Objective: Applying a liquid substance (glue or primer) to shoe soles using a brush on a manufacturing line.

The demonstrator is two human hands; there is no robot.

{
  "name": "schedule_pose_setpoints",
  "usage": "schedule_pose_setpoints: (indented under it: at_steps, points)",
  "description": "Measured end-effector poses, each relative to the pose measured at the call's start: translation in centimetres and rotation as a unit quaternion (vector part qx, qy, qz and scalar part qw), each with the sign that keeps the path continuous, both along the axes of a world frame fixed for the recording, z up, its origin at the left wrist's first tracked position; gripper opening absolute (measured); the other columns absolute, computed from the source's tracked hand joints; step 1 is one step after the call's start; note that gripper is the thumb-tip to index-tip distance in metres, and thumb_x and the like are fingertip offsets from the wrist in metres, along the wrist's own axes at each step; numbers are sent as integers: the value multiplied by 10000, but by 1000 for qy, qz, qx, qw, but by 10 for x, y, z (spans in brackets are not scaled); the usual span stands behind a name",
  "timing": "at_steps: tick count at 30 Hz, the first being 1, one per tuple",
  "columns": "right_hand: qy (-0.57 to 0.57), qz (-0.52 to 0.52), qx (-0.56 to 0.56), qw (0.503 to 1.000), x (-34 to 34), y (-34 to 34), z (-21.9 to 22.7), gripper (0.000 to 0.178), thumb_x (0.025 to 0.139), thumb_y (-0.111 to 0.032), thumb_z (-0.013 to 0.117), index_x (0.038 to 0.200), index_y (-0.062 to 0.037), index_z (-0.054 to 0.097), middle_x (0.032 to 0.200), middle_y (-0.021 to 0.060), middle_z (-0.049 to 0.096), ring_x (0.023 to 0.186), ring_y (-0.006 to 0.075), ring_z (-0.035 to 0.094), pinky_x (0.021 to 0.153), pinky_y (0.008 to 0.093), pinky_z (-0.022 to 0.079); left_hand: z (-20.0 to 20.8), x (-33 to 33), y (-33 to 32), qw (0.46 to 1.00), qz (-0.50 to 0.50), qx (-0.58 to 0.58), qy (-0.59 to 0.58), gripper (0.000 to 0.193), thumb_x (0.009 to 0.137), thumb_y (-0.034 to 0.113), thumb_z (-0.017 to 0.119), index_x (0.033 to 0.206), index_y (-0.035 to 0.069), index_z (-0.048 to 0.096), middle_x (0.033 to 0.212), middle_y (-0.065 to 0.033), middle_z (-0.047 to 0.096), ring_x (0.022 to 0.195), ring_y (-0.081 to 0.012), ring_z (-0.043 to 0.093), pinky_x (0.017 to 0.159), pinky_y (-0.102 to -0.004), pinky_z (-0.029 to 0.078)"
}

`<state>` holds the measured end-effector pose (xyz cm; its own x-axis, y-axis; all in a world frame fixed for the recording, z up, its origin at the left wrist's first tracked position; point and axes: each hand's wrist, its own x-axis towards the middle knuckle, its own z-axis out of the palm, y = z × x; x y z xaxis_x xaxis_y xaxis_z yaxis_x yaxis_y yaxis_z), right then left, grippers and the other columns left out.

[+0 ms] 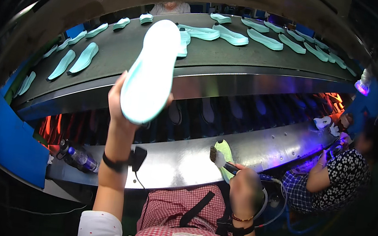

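Raised over the front edge of the conveyor, my left hand (115, 98) is closed around a pale mint shoe sole (153, 67), its broad flat face toward me. My right hand (245, 189), blurred, is low at the metal ledge and grips a brush (216, 157) with a dark handle and bristles pointing left. Beside the brush is a yellow-green sole-shaped piece (225, 150); its lower part is hidden behind the brush and hand, and I cannot tell whether my fingers touch it.
Several mint soles lie along the dark conveyor belt (127, 48). Below it, more soles sit in a shadowed level with orange glows at both ends. A bottle (79, 158) lies on the metal ledge (165, 162) at left. A co-worker (331, 176) sits at right; another person (171, 8) is across.
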<state>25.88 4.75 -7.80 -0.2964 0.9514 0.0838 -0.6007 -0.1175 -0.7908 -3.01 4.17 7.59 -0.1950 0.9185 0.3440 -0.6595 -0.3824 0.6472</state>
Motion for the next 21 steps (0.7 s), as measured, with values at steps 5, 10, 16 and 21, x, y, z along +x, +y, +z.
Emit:
schedule_pose_setpoints:
  at_steps: [5, 10, 16, 21]
  points:
    - [26, 3, -74, 997, -4, 3, -10, 200, 813, -47, 511, 977, 67, 527, 913, 165, 597, 449, 71, 446, 436, 168, 378, 1, -108, 58, 943, 145, 34, -296, 657, 832, 489, 255, 1292, 24, 204, 1325, -193, 241, 1224, -368, 250, 957, -597, 221]
    - [11, -7, -102, 995, 5, 9, -27, 199, 821, -72, 515, 983, 43, 530, 872, 125, 603, 459, 78, 459, 433, 181, 373, -20, -88, 76, 949, 294, -102, -58, 759, 828, 446, 410, 1332, -1, 61, 1380, -200, 118, 1284, -286, 158, 1038, -379, 163]
    - [-7, 12, -123, 992, 6, 13, -40, 196, 824, -77, 514, 982, 37, 524, 876, 124, 602, 460, 89, 465, 434, 190, 372, -23, -71, 118, 559, 490, -116, 659, 687, 732, 301, 598, 1282, 44, 276, 1260, -276, 307, 1176, -391, 321, 950, -404, 308]
    - [10, 15, -145, 989, 10, 12, -48, 210, 813, -61, 534, 981, 63, 514, 881, 133, 605, 478, 83, 485, 451, 181, 404, -30, -72, 136, 484, 475, -187, 711, 563, 732, 324, 591, 1156, 8, 399, 1188, -266, 375, 1059, -402, 431, 882, -428, 368]
